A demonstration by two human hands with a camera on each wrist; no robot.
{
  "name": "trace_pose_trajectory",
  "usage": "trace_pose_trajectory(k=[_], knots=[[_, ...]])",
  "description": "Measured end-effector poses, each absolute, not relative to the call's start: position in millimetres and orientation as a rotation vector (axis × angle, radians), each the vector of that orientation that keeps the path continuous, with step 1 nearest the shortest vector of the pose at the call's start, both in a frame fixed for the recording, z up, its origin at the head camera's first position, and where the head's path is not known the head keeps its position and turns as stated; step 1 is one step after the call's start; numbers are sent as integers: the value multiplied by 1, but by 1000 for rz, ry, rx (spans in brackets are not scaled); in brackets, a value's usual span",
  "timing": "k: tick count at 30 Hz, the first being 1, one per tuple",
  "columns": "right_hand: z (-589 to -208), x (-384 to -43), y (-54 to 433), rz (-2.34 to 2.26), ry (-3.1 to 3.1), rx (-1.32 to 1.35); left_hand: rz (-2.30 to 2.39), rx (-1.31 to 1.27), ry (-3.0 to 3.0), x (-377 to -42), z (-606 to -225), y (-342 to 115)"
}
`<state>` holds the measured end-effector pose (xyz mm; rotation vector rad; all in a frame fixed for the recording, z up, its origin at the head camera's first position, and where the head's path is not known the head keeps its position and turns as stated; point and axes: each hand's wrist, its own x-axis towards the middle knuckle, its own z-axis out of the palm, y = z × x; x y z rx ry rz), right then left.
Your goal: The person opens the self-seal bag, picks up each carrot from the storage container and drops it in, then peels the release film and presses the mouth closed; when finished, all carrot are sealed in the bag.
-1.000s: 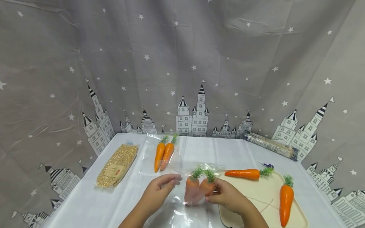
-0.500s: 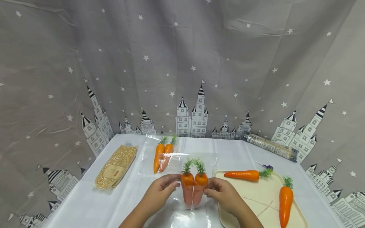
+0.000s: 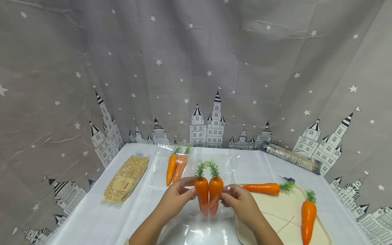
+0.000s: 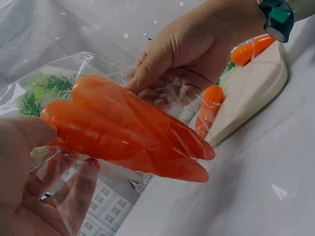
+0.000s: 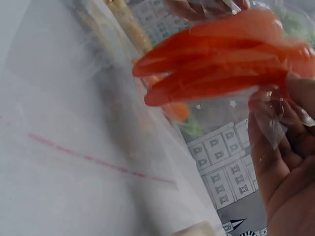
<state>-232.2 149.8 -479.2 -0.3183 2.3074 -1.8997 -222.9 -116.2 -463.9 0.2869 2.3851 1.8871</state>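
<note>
Two orange carrots with green tops stand side by side in a clear plastic bag (image 3: 197, 233), held up between both hands; the left carrot (image 3: 202, 192) and right carrot (image 3: 215, 191) touch along their length. My left hand (image 3: 175, 199) grips the bag and carrots from the left, thumb in front and fingers behind the film. From the right, my right hand (image 3: 244, 204) pinches the bag beside the other carrot, thumb and fingers on crumpled film (image 5: 270, 115). In the left wrist view the tips of the carrots (image 4: 123, 140) point away from the left palm.
Behind lies another clear bag (image 3: 157, 175) with two carrots (image 3: 171, 170). A cream tray (image 3: 272, 212) at right carries one carrot (image 3: 308, 217); another carrot (image 3: 264, 188) lies across its far edge, near a small purple-handled tool (image 3: 289, 179). A grain pack (image 3: 125, 180) and a long wrapped package (image 3: 291, 157) lie farther out.
The bagged carrots have come upright and together, and risen in the head view. Both hands have moved up, and the left hand has closed in on the left carrot.
</note>
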Motion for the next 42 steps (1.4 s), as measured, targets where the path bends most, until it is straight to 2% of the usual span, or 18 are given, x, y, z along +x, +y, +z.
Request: trace_pose_trajectory(k=[7,21,33,42], knots=[[-468,-248,151,-1942,2298,-228,1969,347,2294,-244,-455,-109],[-467,-301,157,-1953,2176,-92,2077,-2,2259,-304,-456,-90],[-479,-341,158,-1884,2285,23,1976,53,2136,-348,-473,-86],[-500,-363,158,-1945,2252,105,2072,-29,2082,-372,-491,-84]])
